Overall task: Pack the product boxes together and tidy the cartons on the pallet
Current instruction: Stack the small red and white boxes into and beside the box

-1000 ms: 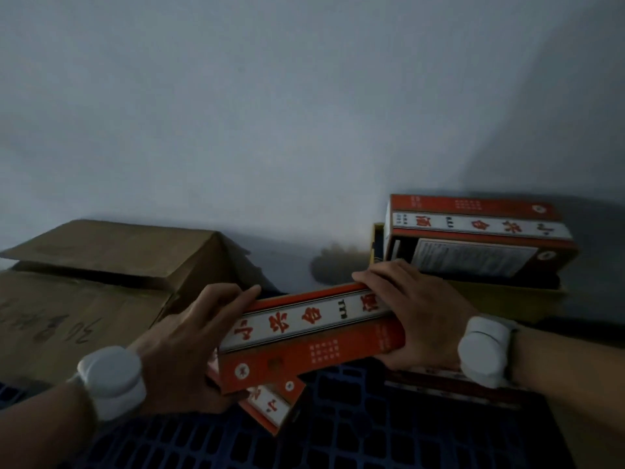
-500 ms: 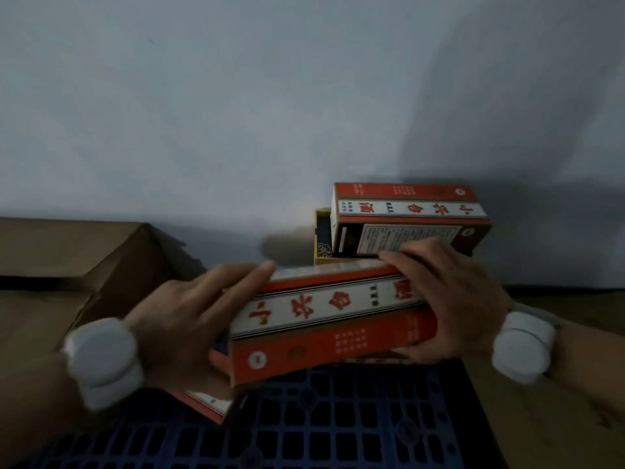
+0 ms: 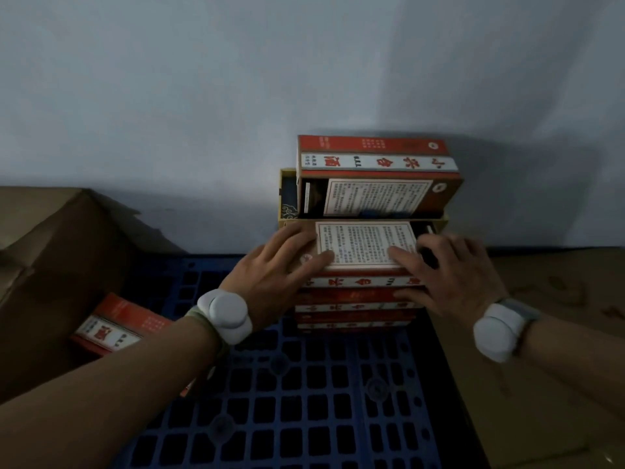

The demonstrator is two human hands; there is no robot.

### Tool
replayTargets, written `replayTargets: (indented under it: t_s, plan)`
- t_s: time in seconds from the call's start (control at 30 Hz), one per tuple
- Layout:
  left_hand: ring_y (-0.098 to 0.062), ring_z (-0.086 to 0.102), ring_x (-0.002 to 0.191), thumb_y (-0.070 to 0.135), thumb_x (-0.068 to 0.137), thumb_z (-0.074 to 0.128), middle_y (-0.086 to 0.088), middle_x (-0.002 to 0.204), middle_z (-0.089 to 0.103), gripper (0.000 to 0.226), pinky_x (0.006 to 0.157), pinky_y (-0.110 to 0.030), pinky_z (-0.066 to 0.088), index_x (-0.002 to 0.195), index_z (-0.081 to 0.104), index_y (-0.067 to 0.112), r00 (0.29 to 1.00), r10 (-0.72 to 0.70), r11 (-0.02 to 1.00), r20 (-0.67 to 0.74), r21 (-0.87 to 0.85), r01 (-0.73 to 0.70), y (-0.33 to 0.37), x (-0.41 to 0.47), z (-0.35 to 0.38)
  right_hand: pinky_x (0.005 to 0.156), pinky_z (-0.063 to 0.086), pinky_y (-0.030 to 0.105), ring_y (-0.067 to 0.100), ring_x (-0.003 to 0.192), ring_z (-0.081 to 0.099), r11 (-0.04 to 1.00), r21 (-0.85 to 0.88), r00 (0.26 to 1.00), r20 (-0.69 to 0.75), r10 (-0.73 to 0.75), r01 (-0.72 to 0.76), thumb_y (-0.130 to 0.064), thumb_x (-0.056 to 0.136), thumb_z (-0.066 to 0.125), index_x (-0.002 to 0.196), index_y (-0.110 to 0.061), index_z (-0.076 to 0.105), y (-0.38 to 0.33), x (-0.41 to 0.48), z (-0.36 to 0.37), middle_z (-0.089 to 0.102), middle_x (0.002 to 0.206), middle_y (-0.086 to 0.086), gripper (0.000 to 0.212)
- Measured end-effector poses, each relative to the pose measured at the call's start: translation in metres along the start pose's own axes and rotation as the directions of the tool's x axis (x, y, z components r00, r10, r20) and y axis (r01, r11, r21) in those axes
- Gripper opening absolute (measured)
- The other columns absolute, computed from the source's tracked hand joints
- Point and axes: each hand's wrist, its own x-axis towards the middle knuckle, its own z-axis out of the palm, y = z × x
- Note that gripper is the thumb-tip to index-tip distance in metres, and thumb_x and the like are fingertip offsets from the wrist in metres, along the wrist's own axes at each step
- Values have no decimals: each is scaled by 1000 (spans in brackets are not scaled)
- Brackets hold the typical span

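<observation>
Both hands (image 3: 277, 265) on box (image 3: 363, 243); label prob. Chinese.

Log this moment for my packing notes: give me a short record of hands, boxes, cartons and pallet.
left hand: flat on top box, left end
right hand: flat on top box, right end
top box: label side up, on the stack
stack: red boxes lying flat on the pallet, by the wall
rear box: on a yellow box, behind the stack
loose box: lower left, beside the left carton
left carton: open flaps
pallet: blue grid
</observation>
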Motion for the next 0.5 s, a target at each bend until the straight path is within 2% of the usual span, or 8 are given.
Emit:
replayTargets:
  t_s: [0.1,0.2,0.3,0.37,0.43,0.5]
  plan:
    - [-38,32,132,40,74,73,-15,139,34,76,82,-53,52,138,34,25,994,-102,995,-32,-8,102,7,-2,8,80,38,51,35,100,43,1000,17,999,33,0,0,-49,65,79,132,-25,42,-6,0,1,41,119,13,80]
    - [-37,33,132,42,72,75,-16,138,39,78,82,-54,52,137,35,24,986,-162,986,-34,-44,161,14,1,9,90,33,55,37,107,44,997,38,995,69,65,-68,-49,68,73,135,-23,41,-21,5,-3,45,124,13,79]
    - [-35,36,132,55,77,65,-17,138,46,77,81,-50,54,139,35,19,987,-154,983,-33,-107,150,8,2,-2,95,30,56,36,111,46,992,95,991,118,68,-79,-57,70,61,136,-24,43,-45,24,-12,51,126,13,76]
    - [-35,40,129,62,82,53,-18,138,46,78,77,-45,54,140,38,12,977,-203,967,-60,-172,190,-3,-4,-13,96,30,56,36,112,47,989,130,987,156,45,-66,-58,69,61,136,-24,46,-64,43,-17,52,127,12,76]
    - [-34,42,126,59,89,41,-17,136,45,71,70,-39,52,140,39,10,967,-236,956,-94,-202,213,-20,-19,-23,95,29,54,37,112,48,987,155,991,133,26,-47,-54,70,65,135,-23,49,-82,58,-19,54,127,14,74]
    - [-33,47,120,54,95,32,-15,135,47,61,69,-36,49,139,41,13,947,-301,942,-111,-188,277,-43,-44,-27,94,31,53,37,114,47,979,201,999,13,-35,32,-47,74,64,131,-20,55,-97,68,-21,57,126,15,64]
